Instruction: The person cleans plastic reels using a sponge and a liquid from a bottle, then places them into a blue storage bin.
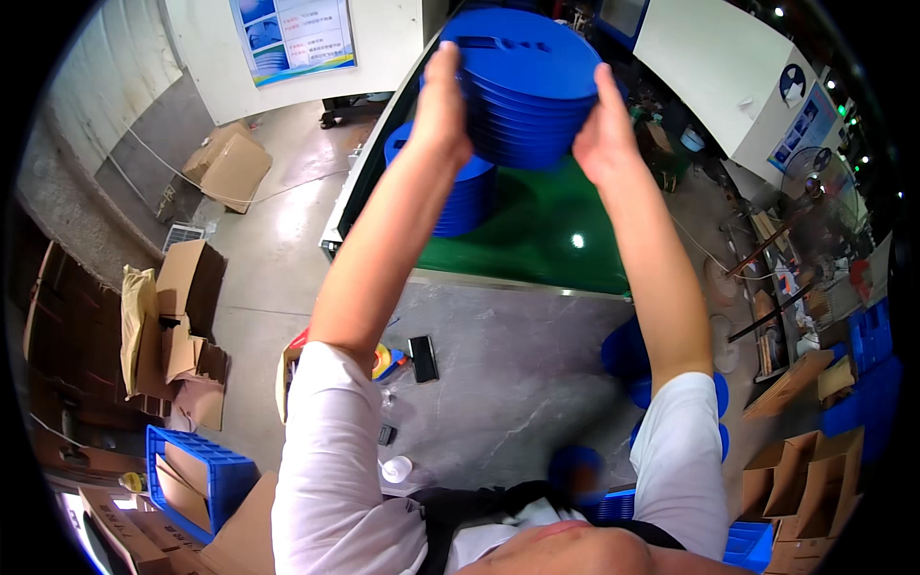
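Between my two hands, lifted over the far end of the green belt, is a stack of round blue plastic discs. My left hand presses its left side and my right hand its right side. The top disc has a slot-like cutout and small holes. A second stack of blue discs stands on the belt, below and left of the held one, partly covered by my left forearm.
A grey table lies nearer me, with a black phone and a small white bottle on it. More blue round pieces sit by my right arm. Cardboard boxes stand on the floor at left.
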Motion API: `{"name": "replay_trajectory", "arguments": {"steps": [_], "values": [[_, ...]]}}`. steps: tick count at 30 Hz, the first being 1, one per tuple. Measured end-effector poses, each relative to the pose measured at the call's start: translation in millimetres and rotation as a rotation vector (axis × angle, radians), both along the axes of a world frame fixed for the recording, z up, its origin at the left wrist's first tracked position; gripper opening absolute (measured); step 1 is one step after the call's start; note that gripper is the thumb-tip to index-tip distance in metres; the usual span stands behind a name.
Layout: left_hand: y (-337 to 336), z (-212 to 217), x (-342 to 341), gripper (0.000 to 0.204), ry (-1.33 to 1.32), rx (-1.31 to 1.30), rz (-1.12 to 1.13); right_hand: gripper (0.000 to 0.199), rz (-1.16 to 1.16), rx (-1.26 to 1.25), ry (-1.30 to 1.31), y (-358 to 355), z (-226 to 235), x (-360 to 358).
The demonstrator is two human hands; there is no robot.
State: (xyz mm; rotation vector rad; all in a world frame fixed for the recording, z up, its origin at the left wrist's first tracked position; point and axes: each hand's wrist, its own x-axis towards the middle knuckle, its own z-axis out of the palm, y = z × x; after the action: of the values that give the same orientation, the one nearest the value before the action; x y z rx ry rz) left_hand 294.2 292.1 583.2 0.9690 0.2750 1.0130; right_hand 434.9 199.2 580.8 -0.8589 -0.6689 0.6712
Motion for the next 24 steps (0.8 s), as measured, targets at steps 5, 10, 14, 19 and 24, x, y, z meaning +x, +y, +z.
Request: {"name": "replay_trajectory", "arguments": {"steps": [5,10,14,19,24], "values": [[57.4,-14.6,-36.8,0.060,0.082,-0.094,0.011,0.076,0.146,-0.079,0.063,42.2,-17.5,-40.5],[61.9,-40.9,-54.2,0.065,0.237,-0.091,-0.039,0.090,0.174,-0.263,-0.032,53.3,-47.8,-37.8],[101.6,-88.5,-63.8,0.074,0.330,-0.022,0.112,0.092,0.035,-0.431,-0.141,60.5,-76.1,-26.8],[127.0,-145.2,-56.5,0.077,0.472,-0.227,-0.082,0.092,0.264,-0.624,0.005,63.8,-131.3,-3.2],[103.5,-135.0,-52.2,0.074,0.305,-0.095,-0.199,0.093,0.414,-0.303,0.176,60.6,-123.9,-22.5]]}}
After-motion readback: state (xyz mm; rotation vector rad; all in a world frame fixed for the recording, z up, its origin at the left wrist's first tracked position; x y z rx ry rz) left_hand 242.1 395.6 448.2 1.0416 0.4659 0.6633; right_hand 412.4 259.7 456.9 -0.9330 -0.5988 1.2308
